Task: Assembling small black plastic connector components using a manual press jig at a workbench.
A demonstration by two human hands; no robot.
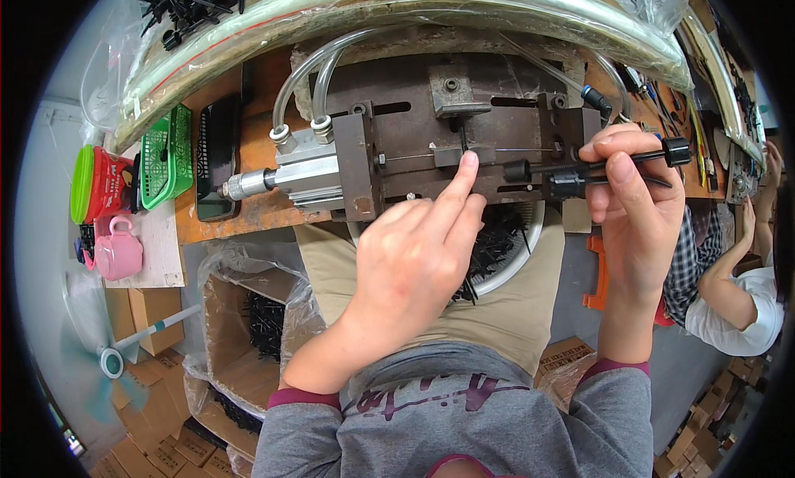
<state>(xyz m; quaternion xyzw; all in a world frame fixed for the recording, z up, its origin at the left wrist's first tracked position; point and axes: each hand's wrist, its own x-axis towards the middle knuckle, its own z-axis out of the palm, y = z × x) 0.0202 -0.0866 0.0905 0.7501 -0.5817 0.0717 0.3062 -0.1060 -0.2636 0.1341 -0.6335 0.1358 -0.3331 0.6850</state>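
Note:
With its index finger stretched out, my left hand (422, 250) touches a thin black plastic piece (464, 137) at the middle of the dark metal fixture (406, 138); its other fingers are bent and hold nothing I can see. Between the thumb and fingers of my right hand (636, 200) are several black plastic stems with round cap ends (677, 152). They point different ways, over the fixture's right end. A silver air cylinder (306, 180) sits at the fixture's left end. A thin metal rod runs along the middle of the fixture on both sides of the piece.
Below my hands, a round container of black pieces (497, 250) sits at my lap. To the left are a green basket (164, 156), a dark tray (218, 163), a pink cup (119, 250) and a plastic-lined box (248, 312). Another person (741, 304) works at the right.

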